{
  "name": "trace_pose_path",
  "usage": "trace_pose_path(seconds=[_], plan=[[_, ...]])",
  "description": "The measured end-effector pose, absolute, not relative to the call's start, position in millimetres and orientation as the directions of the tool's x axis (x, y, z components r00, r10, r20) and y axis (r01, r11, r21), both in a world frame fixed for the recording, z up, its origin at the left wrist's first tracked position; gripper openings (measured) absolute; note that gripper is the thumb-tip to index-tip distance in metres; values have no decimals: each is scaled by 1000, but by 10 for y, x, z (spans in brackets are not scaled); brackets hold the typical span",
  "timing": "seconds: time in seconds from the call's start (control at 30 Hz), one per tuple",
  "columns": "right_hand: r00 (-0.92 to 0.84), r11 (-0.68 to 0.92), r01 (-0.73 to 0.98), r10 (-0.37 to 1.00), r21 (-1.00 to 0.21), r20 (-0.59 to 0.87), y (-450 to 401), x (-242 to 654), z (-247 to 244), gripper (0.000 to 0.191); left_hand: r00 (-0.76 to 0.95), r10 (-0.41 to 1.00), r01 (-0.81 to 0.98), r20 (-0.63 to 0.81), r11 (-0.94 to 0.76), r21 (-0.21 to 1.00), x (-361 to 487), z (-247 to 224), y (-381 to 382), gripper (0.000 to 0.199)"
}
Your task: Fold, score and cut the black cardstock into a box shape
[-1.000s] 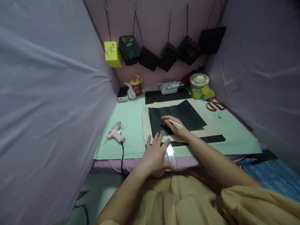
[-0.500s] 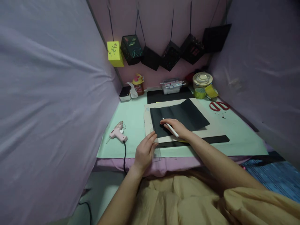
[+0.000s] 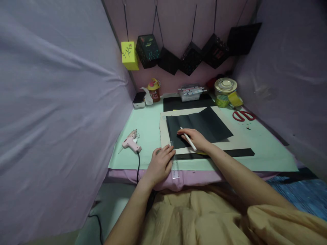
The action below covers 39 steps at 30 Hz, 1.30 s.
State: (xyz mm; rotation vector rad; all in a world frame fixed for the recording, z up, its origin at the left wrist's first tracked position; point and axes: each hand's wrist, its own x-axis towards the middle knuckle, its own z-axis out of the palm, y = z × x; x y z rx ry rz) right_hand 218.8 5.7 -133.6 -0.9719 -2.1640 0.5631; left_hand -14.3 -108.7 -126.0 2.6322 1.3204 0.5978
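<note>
My right hand is closed round a slim white pen. It rests over a black sheet of paper that has fold lines across it, its right side lifted a little. My left hand has its fingertips pressed on a clear ruler at the sheet's lower left corner. The ruler's near end sticks out past the table edge. Beneath the sheet lies a pale board. A long black strip runs along the board's near side.
A pink glue gun with a black cord lies at left. Red-handled scissors, a green tape roll and a lidded round tub are at right. Behind stand a box of pens and a red bottle. Decorated boxes hang above.
My left hand has shifted its fingers on the ruler, which now stands straighter and shows more. My right hand keeps the pen at nearly the same spot. The view has turned slightly left.
</note>
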Motion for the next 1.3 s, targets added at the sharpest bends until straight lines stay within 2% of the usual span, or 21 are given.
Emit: trace_pose_path(seconds=[0.1,0.17,0.33,0.43,0.53,0.8,1.3], plan=[[-482,623,476,775,-621,408,42,2182,-1303,26,582,787,719,207,-616,323,-166,-1181,-1116,62],[-483,622,479,776,-620,405,34,2179,-1287,26,576,794,717,193,-605,347,-168,-1152,-1116,64],[-480,618,479,779,-624,403,35,2180,-1299,27,494,829,745,263,-559,364,-120,-1170,-1069,37],[-477,615,486,782,-621,401,39,2184,-1313,27,437,841,770,319,-533,351,-99,-1196,-1046,30],[-477,612,485,783,-625,398,34,2184,-1309,27,417,857,784,302,-507,359,-95,-1200,-1038,26],[-478,607,497,788,-620,388,24,2183,-1289,27,281,908,789,310,-402,465,-55,-1200,-984,48],[-474,606,491,789,-626,391,37,2190,-1303,27,278,913,791,299,-395,467,-88,-1252,-916,47]])
